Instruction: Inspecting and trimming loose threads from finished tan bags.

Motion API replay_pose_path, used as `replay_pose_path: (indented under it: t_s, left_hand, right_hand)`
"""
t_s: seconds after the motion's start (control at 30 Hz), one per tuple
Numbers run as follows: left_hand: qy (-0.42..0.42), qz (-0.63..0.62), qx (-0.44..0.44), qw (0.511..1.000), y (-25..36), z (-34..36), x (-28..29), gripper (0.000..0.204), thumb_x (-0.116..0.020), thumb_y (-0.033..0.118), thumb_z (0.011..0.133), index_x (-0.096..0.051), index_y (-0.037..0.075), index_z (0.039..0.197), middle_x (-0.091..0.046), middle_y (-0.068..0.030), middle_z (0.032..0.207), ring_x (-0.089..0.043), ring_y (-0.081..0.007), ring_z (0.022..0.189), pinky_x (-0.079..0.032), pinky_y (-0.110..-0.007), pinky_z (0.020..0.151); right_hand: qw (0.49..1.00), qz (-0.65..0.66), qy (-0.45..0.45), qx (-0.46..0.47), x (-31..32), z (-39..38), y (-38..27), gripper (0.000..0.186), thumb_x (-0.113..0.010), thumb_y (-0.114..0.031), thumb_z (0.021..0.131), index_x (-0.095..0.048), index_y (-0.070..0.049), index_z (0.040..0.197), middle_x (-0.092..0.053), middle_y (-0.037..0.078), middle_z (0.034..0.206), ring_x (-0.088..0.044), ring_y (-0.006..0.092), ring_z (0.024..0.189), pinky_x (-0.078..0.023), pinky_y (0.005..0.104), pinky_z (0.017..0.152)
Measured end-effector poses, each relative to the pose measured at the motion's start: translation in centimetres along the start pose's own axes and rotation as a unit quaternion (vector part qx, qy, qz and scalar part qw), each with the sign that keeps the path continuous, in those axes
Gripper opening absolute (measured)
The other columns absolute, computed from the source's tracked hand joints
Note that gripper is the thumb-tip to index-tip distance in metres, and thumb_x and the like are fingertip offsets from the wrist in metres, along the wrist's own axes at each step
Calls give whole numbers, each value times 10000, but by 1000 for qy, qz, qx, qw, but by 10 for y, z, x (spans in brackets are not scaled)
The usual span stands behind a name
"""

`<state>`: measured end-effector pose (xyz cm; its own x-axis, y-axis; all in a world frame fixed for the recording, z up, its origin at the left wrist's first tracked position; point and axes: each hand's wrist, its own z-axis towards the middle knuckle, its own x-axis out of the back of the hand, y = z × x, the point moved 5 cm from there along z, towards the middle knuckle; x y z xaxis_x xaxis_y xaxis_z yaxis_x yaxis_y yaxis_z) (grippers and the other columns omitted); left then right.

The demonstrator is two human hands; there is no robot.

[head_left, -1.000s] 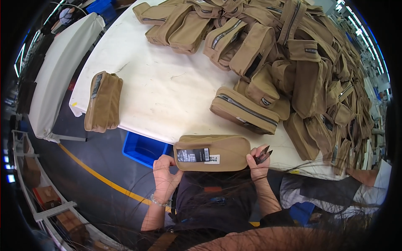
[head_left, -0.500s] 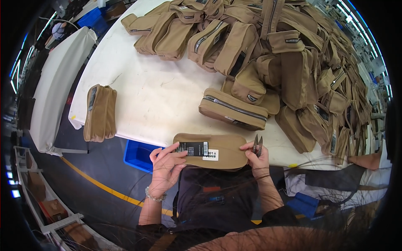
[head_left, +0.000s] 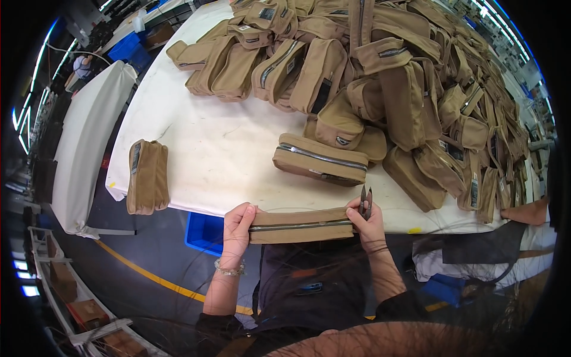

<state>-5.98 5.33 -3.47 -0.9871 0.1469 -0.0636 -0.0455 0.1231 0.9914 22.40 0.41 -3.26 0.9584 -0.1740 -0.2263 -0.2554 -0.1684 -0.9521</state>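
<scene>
A tan fabric zip pouch (head_left: 300, 226) is stretched between my hands at the table's near edge, its long dark zipper facing up. My left hand (head_left: 238, 227) grips the left end, thumb on top. At the other end, my right hand (head_left: 367, 223) pinches the pouch between thumb and fingers. Small dark thread snips (head_left: 366, 202) are also tucked in that right hand, blades pointing away from me. Just beyond lies another tan pouch (head_left: 321, 159) with its zipper closed. A further tan pouch (head_left: 147, 177) stands near the table's left edge.
A big heap of tan pouches (head_left: 404, 101) covers the far and right parts of the white-covered table (head_left: 202, 137). Below the near edge sits a blue bin (head_left: 204, 233). Someone's arm (head_left: 526, 212) rests at the right edge. A white-covered bench (head_left: 89, 149) stands to the left.
The pouch has turned from its flat, labelled face to its zipper side. My left hand has moved from the label to grip the left end. The snips stay in my right hand.
</scene>
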Motion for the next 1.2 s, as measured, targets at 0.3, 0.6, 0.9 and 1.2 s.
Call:
replay_pose_path:
  t_s: [0.3, 0.6, 0.9, 1.2]
  left_hand:
    - [-17, -6, -95, 995, 18, -7, -4, 616, -441, 551, 936, -595, -20, 1106, -650, -141, 1095, -580, -210, 1067, -411, -334, 960]
    - [-14, 76, -148, 986, 23, -15, 10, 764, -677, 604, 743, -567, -10, 1184, -610, -138, 1195, -533, -233, 1160, -353, -354, 1030]
    - [-61, 75, -136, 986, 8, -25, 14, 738, -870, 392, 610, -577, 33, 1184, -606, -134, 1210, -544, -246, 1152, -390, -361, 1012]
    - [-63, 69, -145, 985, -1, -29, 18, 754, -886, 393, 575, -594, 49, 1179, -620, -116, 1196, -559, -243, 1134, -407, -364, 1000]
  right_hand:
    - [1000, 23, 13, -11, -2, 1, 0, 109, -670, -95, 863, -603, -28, 917, -581, -31, 800, -516, 36, 740, -415, 198, 688]
    - [999, 41, 4, -16, -2, -1, 3, 111, -673, -75, 857, -607, -23, 929, -584, -28, 795, -518, 35, 723, -413, 193, 673]
    - [998, 31, -8, 47, -1, -6, 10, 136, -684, -53, 826, -599, -12, 923, -588, -8, 805, -530, 46, 729, -427, 195, 683]
    - [998, 40, -8, 50, 2, -10, 16, 144, -687, -50, 820, -593, -12, 924, -583, -2, 824, -529, 51, 749, -432, 201, 705]
